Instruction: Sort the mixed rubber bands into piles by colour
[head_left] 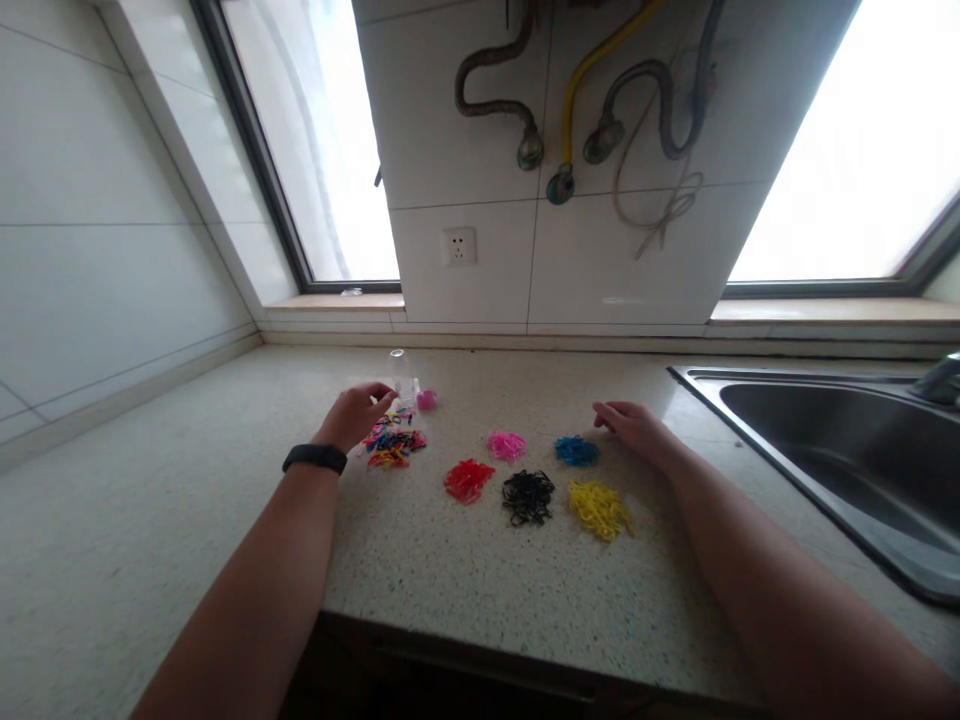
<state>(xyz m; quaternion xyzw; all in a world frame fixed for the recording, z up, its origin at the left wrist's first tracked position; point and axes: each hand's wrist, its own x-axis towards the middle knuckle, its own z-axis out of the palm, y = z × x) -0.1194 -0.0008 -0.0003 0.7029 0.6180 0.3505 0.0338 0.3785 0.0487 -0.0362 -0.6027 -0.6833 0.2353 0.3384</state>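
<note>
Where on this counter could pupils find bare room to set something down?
Bare: back strip between the pink pile and tiled wall; wide stretch left of the left arm; front strip between the red pile and counter edge. Crowded: around the left hand, with the mixed pile, clear container and pink piece; also around the black pile, blue pile and yellow pile.

The speckled countertop [420,575] bears a mixed rubber-band heap [393,443], red pile [468,481], pink pile [506,446], black pile [527,497], blue pile [577,451] and yellow pile [598,508], plus a clear container [401,372] and pink cap [427,400].
</note>
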